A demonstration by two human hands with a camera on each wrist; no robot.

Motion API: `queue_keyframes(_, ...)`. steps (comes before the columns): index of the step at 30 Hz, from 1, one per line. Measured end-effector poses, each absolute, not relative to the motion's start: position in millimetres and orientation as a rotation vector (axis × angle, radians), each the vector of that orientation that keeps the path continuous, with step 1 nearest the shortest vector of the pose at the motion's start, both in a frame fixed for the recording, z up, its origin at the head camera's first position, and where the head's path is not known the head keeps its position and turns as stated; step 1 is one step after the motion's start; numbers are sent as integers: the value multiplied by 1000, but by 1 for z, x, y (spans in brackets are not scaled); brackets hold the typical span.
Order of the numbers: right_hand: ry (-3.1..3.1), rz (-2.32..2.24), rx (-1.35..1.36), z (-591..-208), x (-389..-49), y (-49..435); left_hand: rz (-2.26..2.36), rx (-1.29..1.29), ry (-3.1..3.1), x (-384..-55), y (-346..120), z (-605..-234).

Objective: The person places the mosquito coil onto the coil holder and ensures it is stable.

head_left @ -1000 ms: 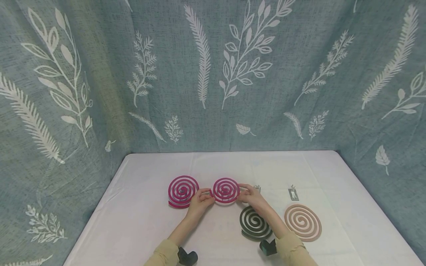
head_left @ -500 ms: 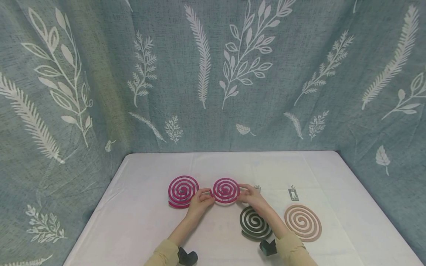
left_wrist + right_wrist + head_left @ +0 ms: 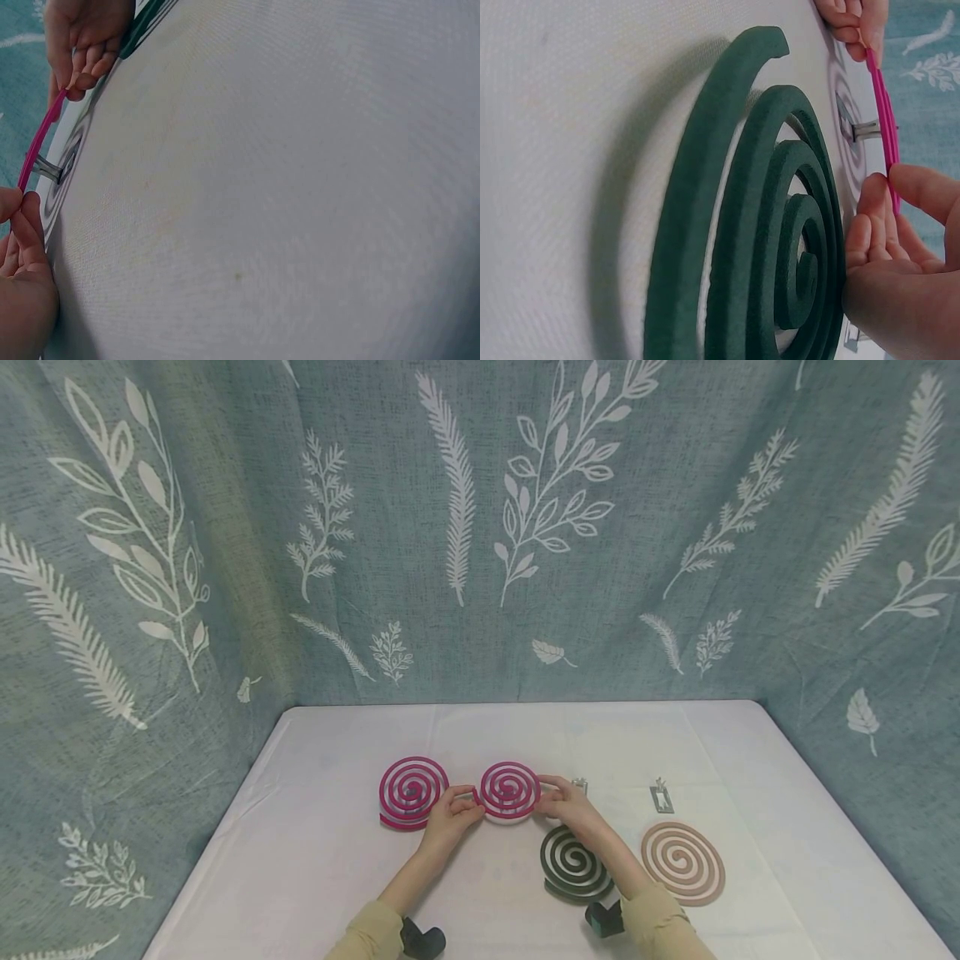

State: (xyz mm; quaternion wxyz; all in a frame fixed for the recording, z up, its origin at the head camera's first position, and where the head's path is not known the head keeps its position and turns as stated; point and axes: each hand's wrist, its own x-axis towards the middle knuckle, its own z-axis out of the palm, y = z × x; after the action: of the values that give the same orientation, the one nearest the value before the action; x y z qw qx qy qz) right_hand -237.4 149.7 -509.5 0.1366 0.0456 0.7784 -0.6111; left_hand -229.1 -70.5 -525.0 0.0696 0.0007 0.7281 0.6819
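A pink mosquito coil [image 3: 507,790] lies level above the table, its rim pinched from both sides. My left hand [image 3: 448,817] pinches the left edge between thumb and fingers; my right hand [image 3: 572,812] pinches the right edge. Under its centre stands a small metal coil stand [image 3: 866,131], seen edge-on in both wrist views; whether coil and stand are joined is unclear. Another pink mosquito coil [image 3: 412,791] sits to the left, partly behind my left hand. A dark green mosquito coil [image 3: 739,195] is below my right wrist, casting a shadow on the cloth.
A tan mosquito coil [image 3: 678,857] lies to the right on the white tablecloth [image 3: 315,860]. Behind it is a loose metal stand [image 3: 662,797]. One more metal stand [image 3: 581,785] is half hidden by my right hand. A patterned blue curtain [image 3: 480,635] borders the table's back and sides.
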Motion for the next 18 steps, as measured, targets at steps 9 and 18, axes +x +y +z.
queue_keyframes(9, 2252, -1773, 124, -511, -238, 150, 2034, 0, 2204, -231, -71, -527)
queue_keyframes(18, 2251, -1775, 136, -511, -238, 150, 2040, 0, 2194, -223, -70, -510)
